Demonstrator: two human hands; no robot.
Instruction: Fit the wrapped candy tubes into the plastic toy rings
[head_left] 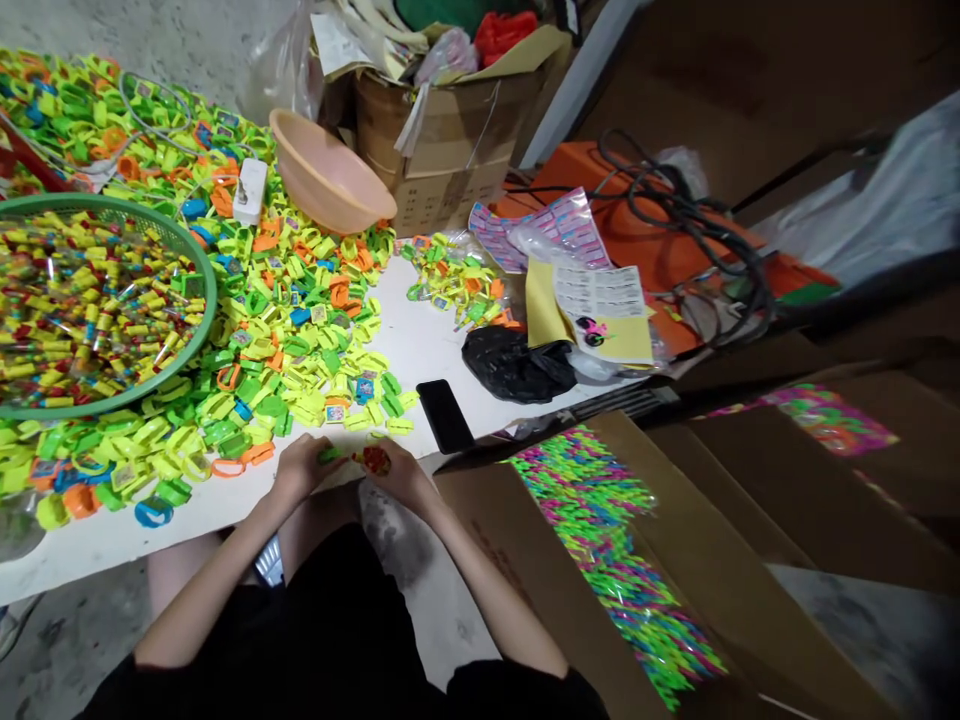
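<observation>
At the table's front edge, my left hand (301, 468) is closed on a small green piece (328, 455). Close to its right, my right hand (397, 474) has its fingers wrapped round a small red and yellow item (374, 460). The two hands nearly meet. Behind them lies a wide pile of green, yellow, orange and blue plastic pieces (300, 350). A green basket (206, 310) full of small yellow and red tubes stands at the left. A black phone (445, 416) lies on the table to the right of my hands.
A pink bowl (330, 180) tilts on the pile near a white power adapter (250, 192). A black plastic bag (517, 364) and yellow paper (626, 338) lie at the right. Below, an open carton (540, 590) holds bright coloured sticks. A cardboard box (457, 150) stands at the back.
</observation>
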